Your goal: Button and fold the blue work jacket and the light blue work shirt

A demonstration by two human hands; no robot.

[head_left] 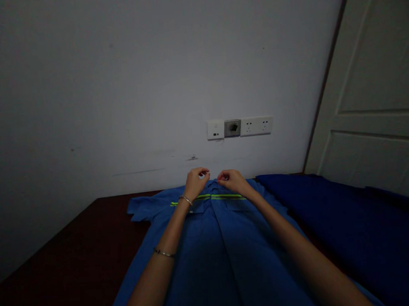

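Both the left hand [196,183] and right hand [233,181] curl over the blue shirt [208,249] near the far edge of the counter [82,257]; I cannot tell whether either grip pinches the blue shirt.

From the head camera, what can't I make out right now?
Head view:
Blue short-sleeved shirt with yellow-green stripes: lower end cut off by bottom edge.
Bare left hand, bare right hand: fingertip contact too small, dim.
Flat dark-blue fabric: cut off by right edge.

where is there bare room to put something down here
Widest room: the dark red table, left of the blue shirt. A narrow strip parts shirt from darker blue cloth. Crowded: the collar, by left hand and right hand.
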